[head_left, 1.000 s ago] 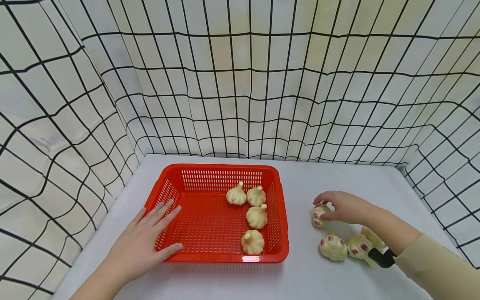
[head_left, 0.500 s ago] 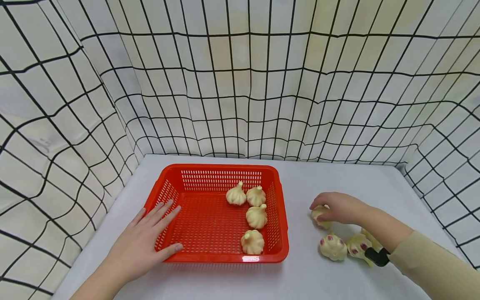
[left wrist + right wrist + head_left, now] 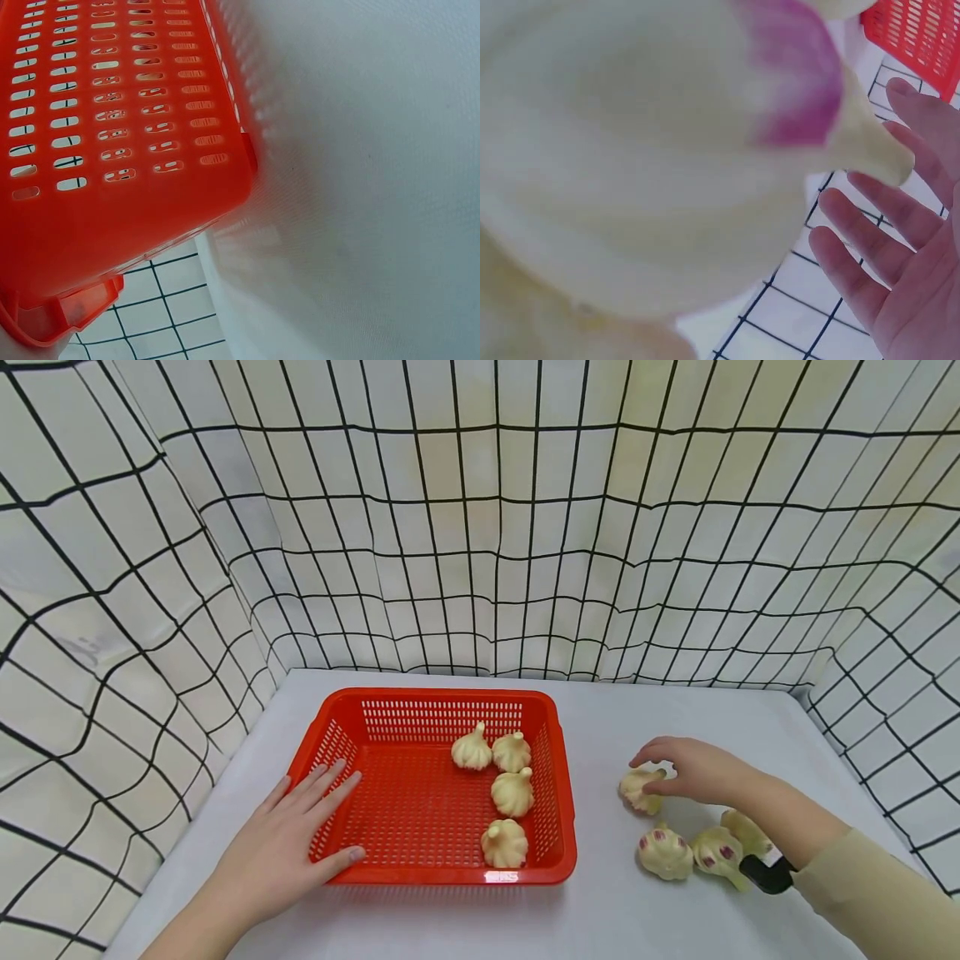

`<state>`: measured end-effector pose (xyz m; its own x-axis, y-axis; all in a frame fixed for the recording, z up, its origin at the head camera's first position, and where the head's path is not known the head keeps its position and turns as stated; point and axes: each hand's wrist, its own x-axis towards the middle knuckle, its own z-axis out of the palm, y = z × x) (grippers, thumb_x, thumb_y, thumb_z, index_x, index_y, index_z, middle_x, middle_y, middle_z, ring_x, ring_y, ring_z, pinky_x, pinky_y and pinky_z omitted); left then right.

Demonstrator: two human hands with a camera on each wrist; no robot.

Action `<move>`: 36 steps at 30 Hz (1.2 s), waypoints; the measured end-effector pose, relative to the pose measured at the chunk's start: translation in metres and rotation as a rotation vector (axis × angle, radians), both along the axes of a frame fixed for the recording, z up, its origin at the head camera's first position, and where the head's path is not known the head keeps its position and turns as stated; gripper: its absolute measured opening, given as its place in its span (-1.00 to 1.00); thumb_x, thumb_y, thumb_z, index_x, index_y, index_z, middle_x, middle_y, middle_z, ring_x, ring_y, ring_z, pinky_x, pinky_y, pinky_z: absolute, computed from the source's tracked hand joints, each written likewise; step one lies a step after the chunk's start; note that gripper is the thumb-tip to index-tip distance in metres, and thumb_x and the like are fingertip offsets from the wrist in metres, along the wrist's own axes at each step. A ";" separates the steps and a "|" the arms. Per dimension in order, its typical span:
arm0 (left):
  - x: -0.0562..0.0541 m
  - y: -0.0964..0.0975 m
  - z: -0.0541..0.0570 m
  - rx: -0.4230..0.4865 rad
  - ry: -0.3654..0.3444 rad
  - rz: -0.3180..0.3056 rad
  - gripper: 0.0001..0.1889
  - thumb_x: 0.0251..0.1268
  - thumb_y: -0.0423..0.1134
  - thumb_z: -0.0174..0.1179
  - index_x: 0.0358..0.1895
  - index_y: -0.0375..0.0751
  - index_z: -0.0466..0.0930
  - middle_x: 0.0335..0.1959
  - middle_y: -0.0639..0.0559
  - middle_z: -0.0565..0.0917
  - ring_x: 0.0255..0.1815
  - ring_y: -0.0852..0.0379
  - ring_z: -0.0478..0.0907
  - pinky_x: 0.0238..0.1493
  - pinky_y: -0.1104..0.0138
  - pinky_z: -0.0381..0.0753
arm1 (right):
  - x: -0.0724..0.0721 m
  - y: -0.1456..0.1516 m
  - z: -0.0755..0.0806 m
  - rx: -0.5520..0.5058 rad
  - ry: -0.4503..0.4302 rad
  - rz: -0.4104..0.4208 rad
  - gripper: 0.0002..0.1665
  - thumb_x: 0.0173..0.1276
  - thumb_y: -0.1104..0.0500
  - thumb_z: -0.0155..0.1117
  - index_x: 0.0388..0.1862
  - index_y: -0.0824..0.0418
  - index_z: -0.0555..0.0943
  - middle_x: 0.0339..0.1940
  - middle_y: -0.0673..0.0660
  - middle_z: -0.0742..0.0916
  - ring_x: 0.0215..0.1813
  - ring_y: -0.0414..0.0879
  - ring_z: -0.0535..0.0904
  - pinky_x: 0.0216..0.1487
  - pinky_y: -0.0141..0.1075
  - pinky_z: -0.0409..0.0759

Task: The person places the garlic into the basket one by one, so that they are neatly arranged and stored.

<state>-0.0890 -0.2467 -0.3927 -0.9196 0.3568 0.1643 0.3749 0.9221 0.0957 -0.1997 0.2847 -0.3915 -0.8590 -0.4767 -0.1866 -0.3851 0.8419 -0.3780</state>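
Observation:
My left hand rests with straight, spread fingers over the left rim of the red plastic basket, thumb near its front corner. At the right of the table my right hand hovers around a pale garlic bulb, thumb and fingers loosely parted about it. In the right wrist view the fingers look spread and relaxed, with nothing gripped. A garlic bulb with a purple patch fills much of that view, close to the camera. Whether the thumb touches the bulb is unclear.
Several garlic bulbs sit along the basket's right side. Nearer the right wrist lie a purple-marked bulb, another bulb and a third, partly behind the wrist strap. Black netting over white cloth walls the table.
The bulb by my right hand has turned, so its purple marks no longer show, and it sits slightly further left. The right hand moved left, then back and its fingers parted. The left stayed still.

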 end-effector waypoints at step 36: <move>0.001 0.000 0.001 0.004 -0.003 -0.004 -0.08 0.18 0.41 0.17 0.56 0.10 0.16 0.55 -0.07 0.19 0.51 -0.16 0.18 0.56 -0.01 -0.26 | 0.001 0.016 0.018 -0.053 0.114 0.021 -0.72 0.36 0.07 0.35 0.03 -0.01 0.75 -0.01 -0.03 0.76 -0.12 -0.21 0.61 -0.13 -0.21 0.62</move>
